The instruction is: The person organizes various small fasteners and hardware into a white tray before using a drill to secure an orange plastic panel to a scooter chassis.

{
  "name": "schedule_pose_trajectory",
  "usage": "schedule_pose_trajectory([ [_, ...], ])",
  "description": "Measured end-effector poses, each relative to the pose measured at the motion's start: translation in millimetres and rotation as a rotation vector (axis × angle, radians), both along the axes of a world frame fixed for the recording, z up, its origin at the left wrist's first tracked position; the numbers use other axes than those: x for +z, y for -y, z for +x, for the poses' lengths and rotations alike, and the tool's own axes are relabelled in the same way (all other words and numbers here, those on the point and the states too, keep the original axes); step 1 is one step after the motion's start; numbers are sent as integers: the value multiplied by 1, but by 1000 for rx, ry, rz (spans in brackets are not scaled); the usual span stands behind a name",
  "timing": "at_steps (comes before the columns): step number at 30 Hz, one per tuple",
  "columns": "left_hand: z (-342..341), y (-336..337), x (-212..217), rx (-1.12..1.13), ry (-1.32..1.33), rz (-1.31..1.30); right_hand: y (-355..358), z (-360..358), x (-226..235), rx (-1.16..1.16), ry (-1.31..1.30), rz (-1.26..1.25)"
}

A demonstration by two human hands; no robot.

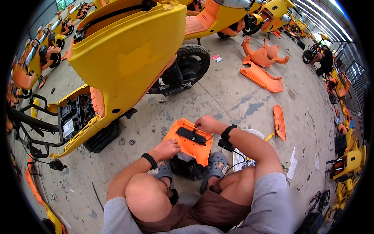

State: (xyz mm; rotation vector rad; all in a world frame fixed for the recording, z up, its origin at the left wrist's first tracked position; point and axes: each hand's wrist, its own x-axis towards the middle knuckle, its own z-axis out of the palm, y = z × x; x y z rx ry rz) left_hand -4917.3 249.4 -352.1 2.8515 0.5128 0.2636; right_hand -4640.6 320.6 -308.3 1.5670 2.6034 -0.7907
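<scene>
Between my feet an orange plastic panel (187, 146) faces up, with a long black oval part (191, 135) set in it. My left hand (167, 149) is closed at the panel's left edge, its fingertips partly hidden. My right hand (207, 124) pinches at the panel's far right corner, close to the black part's end. Whatever is in that pinch is too small to make out. A thin dark cable runs near the right wrist. Below the panel lies a black bag-like thing (187, 170).
A partly stripped yellow scooter (128, 58) stands at the left, its battery bay exposed. Right of my legs is a white bucket (253, 134). Orange body panels (261, 78) lie on the concrete floor. More scooters line both sides; a person (324, 60) crouches far right.
</scene>
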Motion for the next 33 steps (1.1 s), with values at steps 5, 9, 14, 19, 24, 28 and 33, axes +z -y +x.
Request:
schedule_pose_trajectory([
  [5,-3,2,-7,10,47,-4,1,-7,-11,-35,-53,-61],
  [9,-3,4,-5,22,30,-26,3,-6,-34,-61,-82,-99],
  [14,-3,5,-1,28,91,-12,1,-9,-42,-89,-62,-87],
  [19,-4,5,-2,15,23,-59,0,-12,-43,-105,-41,-77],
  [24,-3,7,-2,21,58,-57,2,-12,-47,-182,-94,-115],
  [28,-4,6,-5,38,-1,-94,1,-15,-42,-240,-80,-151],
  [33,-5,6,-5,55,12,-134,3,-27,-43,-335,8,-113],
])
